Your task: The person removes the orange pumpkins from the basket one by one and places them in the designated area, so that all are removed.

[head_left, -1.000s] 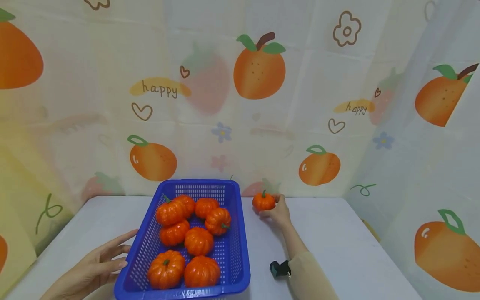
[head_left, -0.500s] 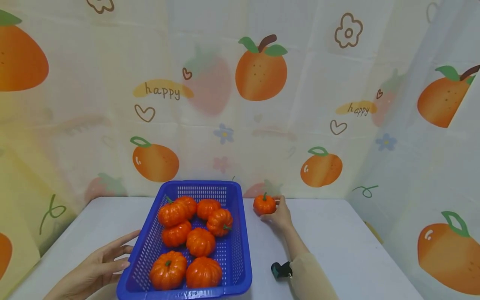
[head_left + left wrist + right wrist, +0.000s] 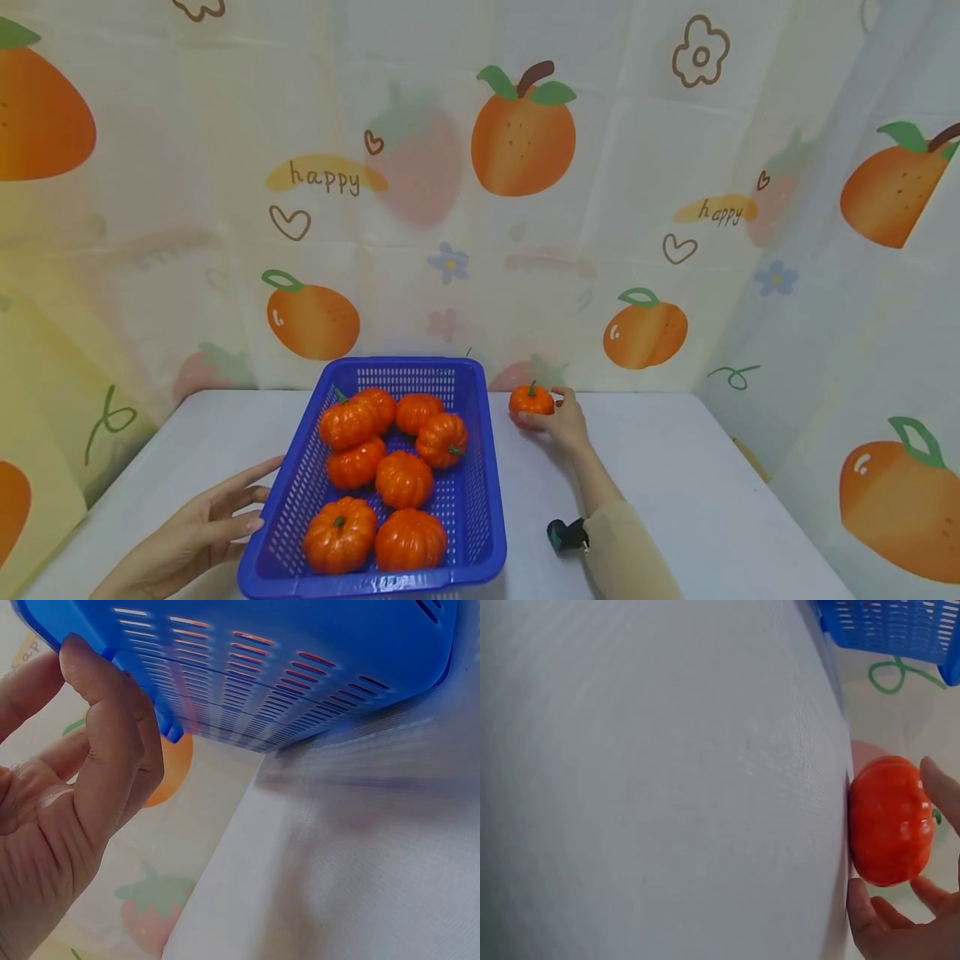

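Note:
A small shiny orange toy pumpkin [image 3: 531,402] with a green stem sits on the white table, right of the blue basket. My right hand [image 3: 564,423] has its thumb and curled fingers round its near and right sides; in the right wrist view the fingertips lie right at the pumpkin [image 3: 891,825]. The blue plastic basket [image 3: 495,500] holds several similar orange pumpkins [image 3: 403,479]. Beside its left wall is my left hand [image 3: 198,529], fingers loosely bent, fingertips at the rim. In the left wrist view a finger of the left hand [image 3: 97,750] meets the basket's rim [image 3: 45,622].
Behind the white table [image 3: 637,500] hangs a pale curtain [image 3: 525,292] printed with oranges, strawberries, hearts and the word happy. A small dark strapped device [image 3: 566,535] sits at the right wrist, by the beige sleeve [image 3: 630,550].
The whole head view has shifted slightly. The right thumb now overlaps more of the pumpkin's front. Pumpkin, basket and left hand keep their places.

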Demonstrator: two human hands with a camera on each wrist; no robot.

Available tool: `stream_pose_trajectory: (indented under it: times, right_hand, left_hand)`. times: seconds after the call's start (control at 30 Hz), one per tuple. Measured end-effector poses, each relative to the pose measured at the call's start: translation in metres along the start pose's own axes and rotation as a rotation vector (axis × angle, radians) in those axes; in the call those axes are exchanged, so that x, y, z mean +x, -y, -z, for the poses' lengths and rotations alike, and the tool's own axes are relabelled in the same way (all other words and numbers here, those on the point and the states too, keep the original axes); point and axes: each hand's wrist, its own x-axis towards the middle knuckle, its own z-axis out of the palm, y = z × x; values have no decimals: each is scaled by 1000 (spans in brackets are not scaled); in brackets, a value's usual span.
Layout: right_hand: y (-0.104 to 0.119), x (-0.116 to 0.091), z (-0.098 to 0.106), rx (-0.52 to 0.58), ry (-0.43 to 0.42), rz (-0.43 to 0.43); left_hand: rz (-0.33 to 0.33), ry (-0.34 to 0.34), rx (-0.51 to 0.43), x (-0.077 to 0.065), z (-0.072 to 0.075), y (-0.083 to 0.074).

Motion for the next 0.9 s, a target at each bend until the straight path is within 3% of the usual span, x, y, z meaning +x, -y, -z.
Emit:
stream_pose_trajectory:
  times: [0.17,0.3,0.4,0.47,0.63,0.9]
  right_hand:
    - [6,0,3,-17,-47,-12]
    - [13,-3,4,9,-177,-8]
    - [22,-5,4,74,-286,44]
    - [31,-7,4,126,-308,109]
    - [61,-15,2,246,-200,264]
    - [90,-32,-11,274,7,356]
  left_hand:
    - [6,-17,4,0,0,0]
    - [13,-22,4,-1,0,0]
    - [16,-26,11,-1,0,1]
    - [16,-27,13,-1,0,1]
    - [12,-21,3,-1,0,1]
    - [17,-36,16,0,-1,0]
